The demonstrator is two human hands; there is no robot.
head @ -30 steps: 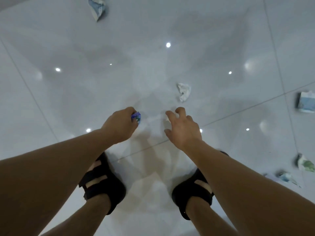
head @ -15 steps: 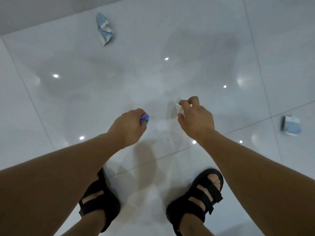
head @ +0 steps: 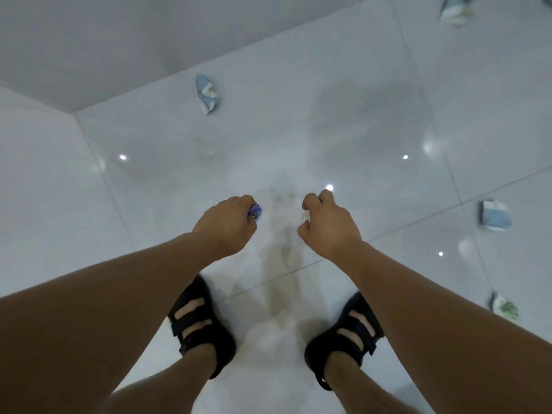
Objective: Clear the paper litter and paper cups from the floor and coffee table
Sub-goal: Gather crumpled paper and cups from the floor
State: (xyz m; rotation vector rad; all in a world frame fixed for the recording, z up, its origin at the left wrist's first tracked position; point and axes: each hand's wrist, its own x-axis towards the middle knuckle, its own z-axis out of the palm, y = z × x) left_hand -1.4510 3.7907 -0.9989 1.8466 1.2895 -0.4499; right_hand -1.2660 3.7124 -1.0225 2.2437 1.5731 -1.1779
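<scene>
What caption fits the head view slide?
Left hand grips blue scrap, right hand curls round white scrap; crumpled papers litter the tiled floor.

glossy tiled floor, crumpled paper litter

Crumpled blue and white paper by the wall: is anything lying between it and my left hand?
Nothing visible: only bare glossy floor tile lies between the crumpled blue and white paper and the left hand, though that hand's grip holds a small purple paper scrap.
</scene>
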